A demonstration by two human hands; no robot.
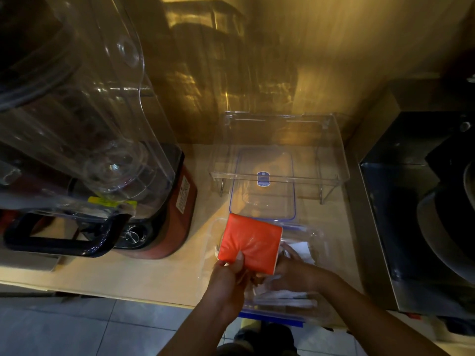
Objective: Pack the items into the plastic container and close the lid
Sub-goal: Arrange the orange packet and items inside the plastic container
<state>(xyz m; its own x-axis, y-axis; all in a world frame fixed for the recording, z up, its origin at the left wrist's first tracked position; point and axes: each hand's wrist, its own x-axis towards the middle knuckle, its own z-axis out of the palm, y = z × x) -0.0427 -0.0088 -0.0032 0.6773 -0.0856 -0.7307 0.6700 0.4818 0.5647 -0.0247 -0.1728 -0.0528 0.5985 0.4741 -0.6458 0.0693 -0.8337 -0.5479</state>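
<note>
Head view: a wooden counter [154, 278] is seen from above.
Left hand [231, 273]: closed on the orange packet [250, 242].
Packet: held over the clear plastic container [318, 312].
Right hand [290, 268]: partly hidden behind the packet; its grip cannot be told.
Lid [262, 201]: laid flat behind the container.

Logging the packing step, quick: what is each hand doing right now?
Left hand: closed on the orange packet, thumb on top.
Right hand: inside the clear container, fingers hidden behind the packet; cannot tell.
</note>
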